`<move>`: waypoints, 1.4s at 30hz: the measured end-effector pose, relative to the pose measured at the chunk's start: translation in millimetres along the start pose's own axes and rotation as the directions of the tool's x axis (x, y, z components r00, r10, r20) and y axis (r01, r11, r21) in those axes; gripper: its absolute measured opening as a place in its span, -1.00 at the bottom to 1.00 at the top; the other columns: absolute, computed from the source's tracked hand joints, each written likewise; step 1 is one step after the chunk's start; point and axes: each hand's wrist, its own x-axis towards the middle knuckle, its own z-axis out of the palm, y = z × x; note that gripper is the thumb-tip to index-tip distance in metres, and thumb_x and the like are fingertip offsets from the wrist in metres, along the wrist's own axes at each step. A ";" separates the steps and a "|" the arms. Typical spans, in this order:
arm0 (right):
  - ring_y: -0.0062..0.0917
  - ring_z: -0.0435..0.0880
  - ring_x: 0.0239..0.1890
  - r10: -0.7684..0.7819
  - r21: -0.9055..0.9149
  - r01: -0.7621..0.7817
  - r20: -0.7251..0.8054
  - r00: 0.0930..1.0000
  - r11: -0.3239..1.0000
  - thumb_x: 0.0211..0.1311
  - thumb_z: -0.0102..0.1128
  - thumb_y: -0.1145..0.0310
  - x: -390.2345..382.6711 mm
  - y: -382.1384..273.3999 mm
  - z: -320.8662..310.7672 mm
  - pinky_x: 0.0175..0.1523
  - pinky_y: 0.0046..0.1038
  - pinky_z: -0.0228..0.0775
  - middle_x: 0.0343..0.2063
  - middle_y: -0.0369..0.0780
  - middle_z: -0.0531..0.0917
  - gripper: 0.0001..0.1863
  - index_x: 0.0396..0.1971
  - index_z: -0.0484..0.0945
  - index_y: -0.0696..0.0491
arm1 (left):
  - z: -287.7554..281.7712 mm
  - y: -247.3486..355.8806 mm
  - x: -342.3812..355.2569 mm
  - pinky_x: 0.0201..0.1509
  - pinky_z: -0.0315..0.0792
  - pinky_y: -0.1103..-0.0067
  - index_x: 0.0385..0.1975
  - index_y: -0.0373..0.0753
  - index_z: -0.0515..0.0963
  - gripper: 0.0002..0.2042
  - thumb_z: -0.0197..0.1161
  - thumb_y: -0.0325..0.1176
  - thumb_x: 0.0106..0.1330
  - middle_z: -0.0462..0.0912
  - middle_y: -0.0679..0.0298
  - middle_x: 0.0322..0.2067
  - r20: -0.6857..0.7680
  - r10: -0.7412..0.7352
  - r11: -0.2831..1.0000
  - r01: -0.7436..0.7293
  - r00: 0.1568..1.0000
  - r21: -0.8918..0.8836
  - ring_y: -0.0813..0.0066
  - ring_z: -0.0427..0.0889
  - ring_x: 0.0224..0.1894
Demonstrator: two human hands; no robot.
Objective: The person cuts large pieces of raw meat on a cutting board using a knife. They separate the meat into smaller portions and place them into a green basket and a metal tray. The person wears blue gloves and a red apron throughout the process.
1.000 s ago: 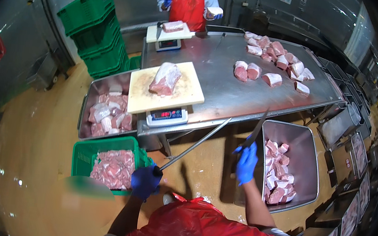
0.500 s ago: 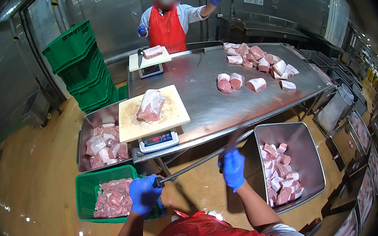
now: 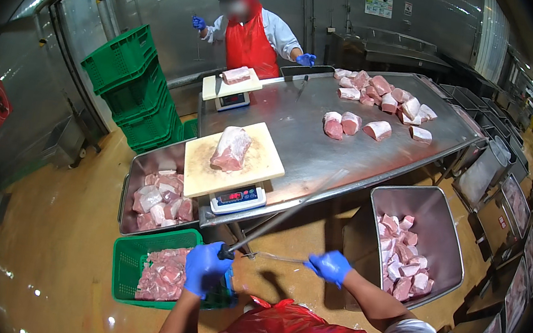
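Note:
My left hand, in a blue glove, is wrapped around the black handle of a long sharpening steel, whose rod slants up to the right toward the table edge. My right hand, also gloved, grips a knife; its narrow blade points left and crosses close to the steel's handle end. Whether the blade touches the rod I cannot tell. In front, a fat-capped block of pork lies on a cream cutting board on top of a digital scale.
Pork pieces lie on the steel table. Meat fills parts of a metal bin at right, another metal bin at left and a green crate. A co-worker stands across, beside stacked green crates.
My right hand has come down, and the knife has turned from pointing up to pointing left by the steel's handle. The co-worker's raised hand, which held meat, is lowered to the table edge.

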 end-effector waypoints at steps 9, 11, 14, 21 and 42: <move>-0.06 0.61 -0.32 0.033 0.339 0.052 -0.240 0.970 0.939 0.38 0.14 0.30 49.3 -124.2 -24.3 -0.20 -0.13 0.53 -0.28 0.01 0.54 -0.37 0.44 0.29 -0.15 | 97.9 -17.2 -54.0 -0.59 0.26 0.66 -0.54 -0.15 0.48 -0.73 0.37 -0.24 0.34 0.43 0.46 -0.69 0.774 0.009 0.353 0.722 0.633 -0.594 0.72 0.38 -0.68; -0.04 0.61 -0.28 -0.114 0.265 0.129 -0.070 0.991 0.956 0.37 0.11 0.39 54.9 -132.2 -47.8 -0.14 -0.20 0.54 -0.29 0.02 0.54 -0.40 0.41 0.32 -0.06 | 78.6 3.8 -58.2 -0.59 0.24 0.65 -0.52 -0.16 0.48 -0.74 0.36 -0.26 0.36 0.43 0.47 -0.69 0.723 0.041 0.435 0.639 0.690 -0.634 0.72 0.37 -0.67; -0.54 0.51 -0.38 0.410 0.442 -0.218 -0.403 0.818 0.870 0.52 0.00 0.31 56.0 -2.5 -5.1 -0.25 -0.37 0.49 -0.20 -0.09 0.67 -0.48 0.42 0.30 0.07 | 67.1 -3.1 -52.2 -0.59 0.21 0.64 -0.51 -0.18 0.48 -0.74 0.38 -0.26 0.35 0.43 0.46 -0.67 0.781 0.050 0.429 0.693 0.622 -0.579 0.73 0.36 -0.67; -0.48 0.59 -0.38 0.090 0.352 -0.080 -0.013 0.996 0.933 0.56 -0.11 0.26 72.0 -123.8 -57.2 -0.25 -0.39 0.47 -0.31 -0.15 0.65 -0.59 0.27 0.47 0.06 | 63.5 11.0 -56.8 -0.64 0.19 0.58 -0.67 -0.13 0.43 -0.65 0.37 -0.29 0.36 0.35 0.42 -0.77 0.720 0.017 0.481 0.626 0.693 -0.614 0.65 0.31 -0.74; -0.28 0.53 -0.64 -0.039 0.354 0.297 -0.583 0.811 0.887 0.52 0.06 0.15 127.3 -42.1 -52.6 -0.46 -0.34 0.45 -0.55 -0.18 0.58 -0.72 -0.31 0.47 0.06 | -14.9 -9.2 -30.4 -0.40 0.51 0.25 -0.43 -0.08 0.70 -0.84 0.33 -0.17 0.13 0.67 0.08 -0.50 -0.174 -0.282 0.959 0.284 0.943 -0.014 -0.01 0.67 -0.45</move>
